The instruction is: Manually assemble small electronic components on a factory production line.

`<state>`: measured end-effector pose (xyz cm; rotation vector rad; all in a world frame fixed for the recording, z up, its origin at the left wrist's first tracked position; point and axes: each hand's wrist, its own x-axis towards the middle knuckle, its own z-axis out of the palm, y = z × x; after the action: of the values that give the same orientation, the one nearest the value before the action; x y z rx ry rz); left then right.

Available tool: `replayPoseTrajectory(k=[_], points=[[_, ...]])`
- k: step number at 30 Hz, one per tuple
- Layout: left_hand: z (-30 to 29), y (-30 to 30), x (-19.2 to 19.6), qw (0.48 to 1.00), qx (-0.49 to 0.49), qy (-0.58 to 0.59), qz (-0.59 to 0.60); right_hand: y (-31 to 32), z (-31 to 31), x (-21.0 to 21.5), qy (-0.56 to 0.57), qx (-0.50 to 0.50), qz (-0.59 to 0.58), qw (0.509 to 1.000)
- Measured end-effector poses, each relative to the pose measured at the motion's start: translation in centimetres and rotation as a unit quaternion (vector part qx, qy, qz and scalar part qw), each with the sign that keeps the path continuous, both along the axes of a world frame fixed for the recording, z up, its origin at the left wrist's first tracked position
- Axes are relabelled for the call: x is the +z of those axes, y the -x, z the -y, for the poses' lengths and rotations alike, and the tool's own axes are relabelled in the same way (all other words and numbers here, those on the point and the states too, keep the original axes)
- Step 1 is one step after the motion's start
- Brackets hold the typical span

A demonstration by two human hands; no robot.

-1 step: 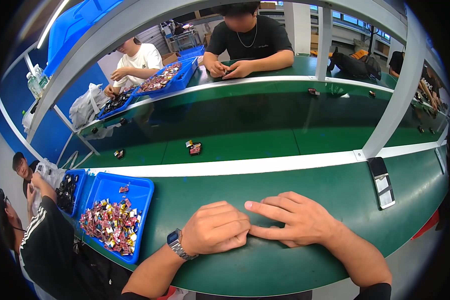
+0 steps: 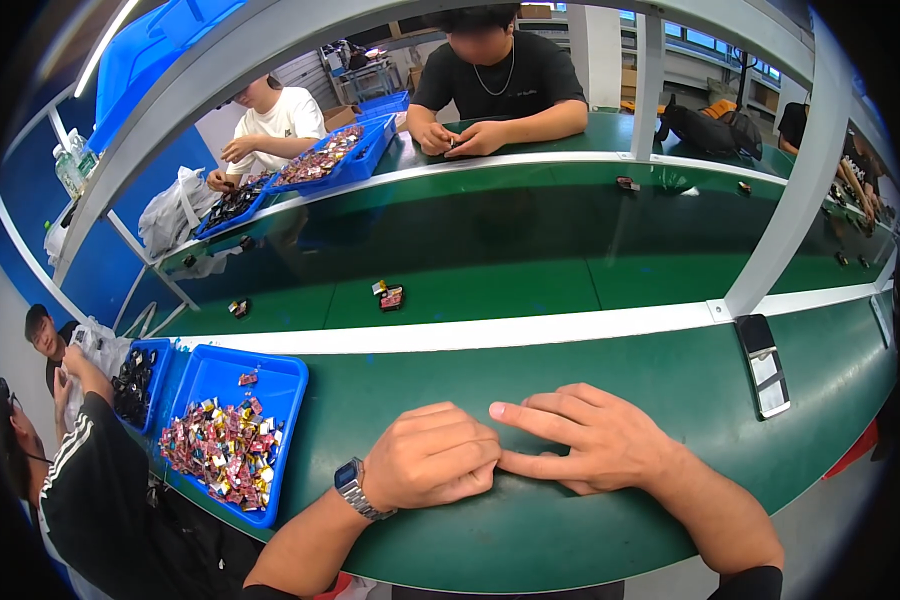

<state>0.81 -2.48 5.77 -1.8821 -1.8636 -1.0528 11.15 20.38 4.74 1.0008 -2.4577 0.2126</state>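
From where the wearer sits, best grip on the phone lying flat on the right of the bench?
Probably by its two long edges, pinched across the width near the middle, coming from above with the right hand. The phone lies flat on the green bench, screen up, long axis running away from the person, with bare bench showing along both long sides and the white frame post just beyond its far end.

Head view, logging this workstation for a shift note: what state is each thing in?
Left hand: curled into a fist on the green table.
Right hand: flat, fingers spread, touching the left.
Blue tray: partly filled with small colourful parts.
Phone: lying flat.
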Motion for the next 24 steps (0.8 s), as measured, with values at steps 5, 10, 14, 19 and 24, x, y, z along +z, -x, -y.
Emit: replayPoseTrajectory(k=[5,10,14,19,24], points=[[0.2,0.3,-0.2,1.000,0.013,-0.021,0.004,0.1,0.1,-0.1,0.010,-0.001,-0.009,1.000],[0.1,0.6,-0.1,0.998,0.012,-0.031,0.054,0.0,-0.1,-0.1,0.016,-0.013,-0.012,1.000],[0.7,0.3,0.2,0.993,0.012,-0.029,0.118,0.0,0.1,0.2,0.016,-0.009,-0.021,1.000],[0.9,0.0,0.2,0.962,-0.020,-0.017,0.273,0.1,0.0,-0.3,0.020,-0.017,-0.040,0.999],[1.0,0.1,0.2,0.907,-0.073,-0.016,0.415,0.1,0.0,-0.3,0.021,-0.024,-0.047,0.998]])
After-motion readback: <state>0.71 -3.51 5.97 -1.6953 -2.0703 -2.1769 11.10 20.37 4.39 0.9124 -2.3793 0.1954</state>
